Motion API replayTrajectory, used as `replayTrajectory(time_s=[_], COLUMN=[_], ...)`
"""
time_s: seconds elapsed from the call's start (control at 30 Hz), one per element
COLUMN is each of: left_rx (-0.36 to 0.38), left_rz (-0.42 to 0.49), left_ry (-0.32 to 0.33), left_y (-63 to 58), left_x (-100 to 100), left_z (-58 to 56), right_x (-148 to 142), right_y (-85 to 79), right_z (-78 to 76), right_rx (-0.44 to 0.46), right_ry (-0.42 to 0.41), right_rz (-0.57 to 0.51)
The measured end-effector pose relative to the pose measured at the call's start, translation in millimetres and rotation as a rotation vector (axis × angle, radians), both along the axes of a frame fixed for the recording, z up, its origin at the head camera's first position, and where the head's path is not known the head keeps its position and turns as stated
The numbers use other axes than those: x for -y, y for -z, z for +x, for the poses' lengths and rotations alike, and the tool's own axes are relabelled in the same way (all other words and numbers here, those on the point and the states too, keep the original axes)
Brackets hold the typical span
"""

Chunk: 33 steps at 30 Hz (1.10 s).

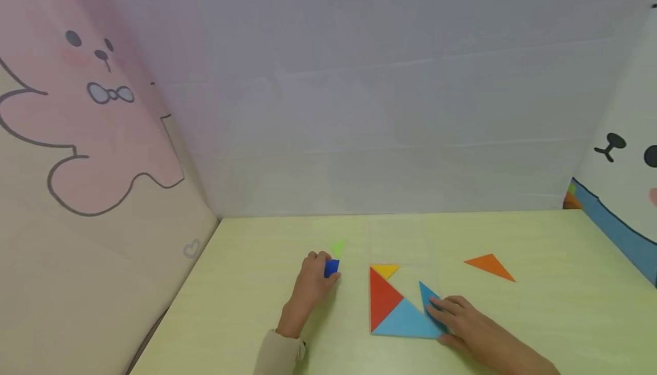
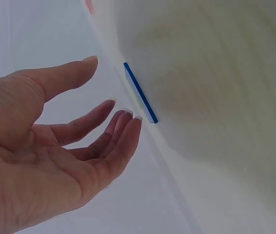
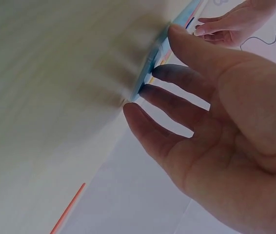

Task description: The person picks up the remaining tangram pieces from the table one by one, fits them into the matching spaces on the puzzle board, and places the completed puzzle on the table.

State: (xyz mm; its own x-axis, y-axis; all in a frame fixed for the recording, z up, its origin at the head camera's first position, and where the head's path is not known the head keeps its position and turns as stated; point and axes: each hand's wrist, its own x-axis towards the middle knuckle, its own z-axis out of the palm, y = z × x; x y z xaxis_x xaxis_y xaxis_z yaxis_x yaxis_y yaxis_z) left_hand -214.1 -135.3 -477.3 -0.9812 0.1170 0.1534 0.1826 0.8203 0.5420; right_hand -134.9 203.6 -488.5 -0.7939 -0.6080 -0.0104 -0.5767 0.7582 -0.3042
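Observation:
My left hand (image 1: 312,275) is low over the table, its thumb and fingers apart beside a dark blue tangram piece (image 1: 331,268). In the left wrist view that flat piece (image 2: 140,92) lies just past the fingertips, with nothing between thumb and fingers. My right hand (image 1: 464,326) rests its fairly straight fingertips on a medium blue tangram piece (image 1: 429,294), partly hidden under them. That piece lies at the right of a clear square tray, against a light blue triangle (image 1: 405,321). A red triangle (image 1: 383,301) and a small yellow triangle (image 1: 386,270) lie at the tray's left.
An orange triangle (image 1: 491,267) lies on the table to the right, beyond my right hand. A small light green triangle (image 1: 337,248) is just behind the dark blue piece. The pale table (image 1: 246,284) meets a white sheet (image 1: 380,107) at the back, with printed cloths on both sides.

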Motion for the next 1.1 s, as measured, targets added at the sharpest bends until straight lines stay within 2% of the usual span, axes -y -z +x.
replayTrajectory(time_s=[0.33, 0.53, 0.6, 0.77, 0.93, 1.1], left_rx=[0.021, 0.077, 0.078, 0.096, 0.137, 0.138], left_rz=[-0.045, -0.078, -0.096, -0.095, -0.077, -0.064], left_ry=[-0.136, -0.2, -0.211, -0.228, -0.227, -0.216], left_y=[-1.5, -1.6, 4.0, 6.1, 0.6, -1.0], left_x=[-3, -7, -7, -7, -7, -6], left_z=[-4.8, -9.1, -12.2, -15.3, -15.4, -15.6], right_x=[1, 0, 1, 2, 2, 0], right_y=[0.6, -0.4, -1.3, -3.1, -2.3, 0.5], right_z=[-0.5, 0.5, 0.2, -0.5, -0.6, -1.1], right_rx=[0.008, 0.004, 0.012, 0.051, 0.06, 0.019], right_ry=[0.009, 0.007, 0.012, 0.034, 0.036, 0.009], right_rz=[0.006, -0.001, 0.002, 0.003, -0.002, -0.008])
